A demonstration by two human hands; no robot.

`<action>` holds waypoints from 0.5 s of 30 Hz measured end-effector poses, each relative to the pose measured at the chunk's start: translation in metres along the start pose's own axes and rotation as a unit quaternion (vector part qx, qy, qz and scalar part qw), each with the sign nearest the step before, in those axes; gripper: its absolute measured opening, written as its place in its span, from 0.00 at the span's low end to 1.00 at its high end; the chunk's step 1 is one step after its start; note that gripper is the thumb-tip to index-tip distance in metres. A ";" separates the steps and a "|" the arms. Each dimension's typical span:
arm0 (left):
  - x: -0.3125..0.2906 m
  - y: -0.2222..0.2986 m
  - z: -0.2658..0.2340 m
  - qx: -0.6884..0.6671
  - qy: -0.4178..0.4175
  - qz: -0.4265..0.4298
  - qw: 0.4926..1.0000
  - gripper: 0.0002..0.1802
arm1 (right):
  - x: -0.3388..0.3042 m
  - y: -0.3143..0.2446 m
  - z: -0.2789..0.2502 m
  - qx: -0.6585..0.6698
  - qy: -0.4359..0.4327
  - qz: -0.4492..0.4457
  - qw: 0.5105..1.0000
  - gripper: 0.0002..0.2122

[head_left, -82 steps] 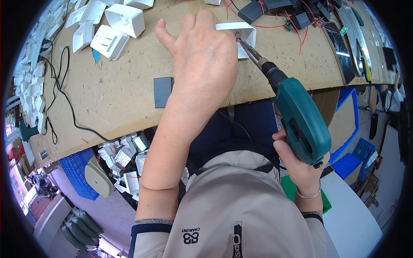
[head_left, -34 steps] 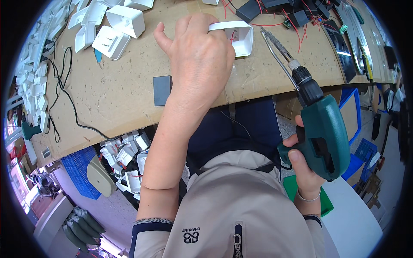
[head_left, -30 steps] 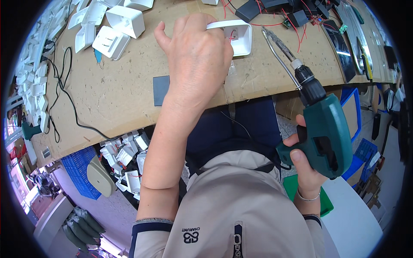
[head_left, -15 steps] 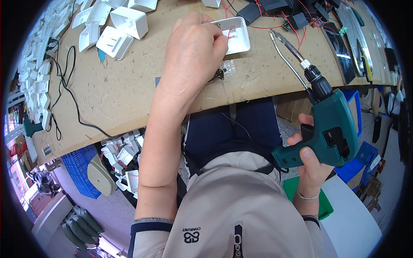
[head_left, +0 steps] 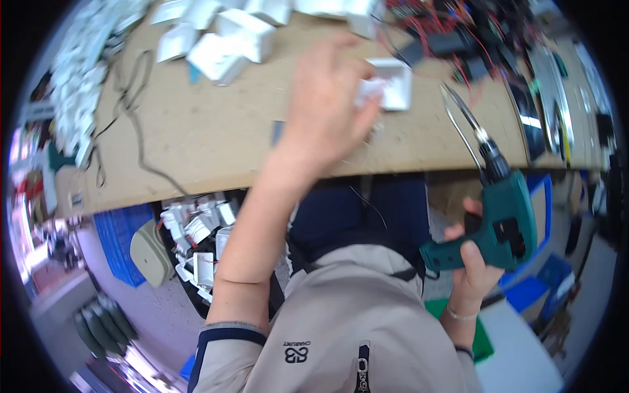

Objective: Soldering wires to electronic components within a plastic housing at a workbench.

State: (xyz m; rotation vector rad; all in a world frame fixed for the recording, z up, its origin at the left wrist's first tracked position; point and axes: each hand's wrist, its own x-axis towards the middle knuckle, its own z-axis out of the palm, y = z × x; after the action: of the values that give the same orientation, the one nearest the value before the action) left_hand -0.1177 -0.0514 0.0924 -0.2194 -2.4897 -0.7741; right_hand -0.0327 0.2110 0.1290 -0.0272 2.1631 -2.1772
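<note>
My left hand (head_left: 327,108) is over the table at the near left side of a small open white plastic box (head_left: 401,88). Its thumb and forefinger look spread around the box's left side, but motion smears them. Whether they grip the wall or a small part is unclear. Reddish streaks, perhaps wire, show inside the box. My right hand (head_left: 477,265) is wrapped around the handle of a green soldering gun (head_left: 514,209). The gun's metal tip and thin feed tube point up and away, just right of the box.
White plastic housings (head_left: 246,36) lie at the back left, with more heaped along the left edge. A black cable (head_left: 141,144) curves across the table. Dark parts with red wires (head_left: 452,42) crowd the back right. Below the table is a bin of white parts (head_left: 203,226).
The whole view has shifted, with the table appearing lower and further right. My left hand's fingers have spread from a tight pinch inside the box. My right hand keeps hold of the soldering gun.
</note>
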 end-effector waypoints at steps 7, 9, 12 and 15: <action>-0.004 0.026 -0.004 -0.041 -0.075 -0.104 0.991 0.39 | -0.002 0.015 -0.011 0.064 -0.037 -0.022 0.997 0.30; -0.004 0.022 0.008 -0.067 -0.089 -0.141 0.984 0.34 | 0.000 0.017 -0.016 0.044 -0.031 -0.028 0.998 0.30; -0.003 0.018 0.011 -0.074 -0.067 -0.145 0.984 0.29 | 0.002 0.004 -0.016 -0.005 -0.034 -0.016 0.999 0.31; -0.001 0.011 0.000 -0.104 -0.106 -0.137 0.979 0.49 | -0.002 -0.037 0.016 -0.184 -0.011 -0.087 0.979 0.21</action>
State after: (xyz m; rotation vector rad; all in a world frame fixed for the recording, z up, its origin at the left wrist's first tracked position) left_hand -0.1138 -0.0426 0.0971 -0.0308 -2.6720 -1.1828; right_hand -0.0310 0.1957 0.1666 -0.2683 2.6044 -1.8063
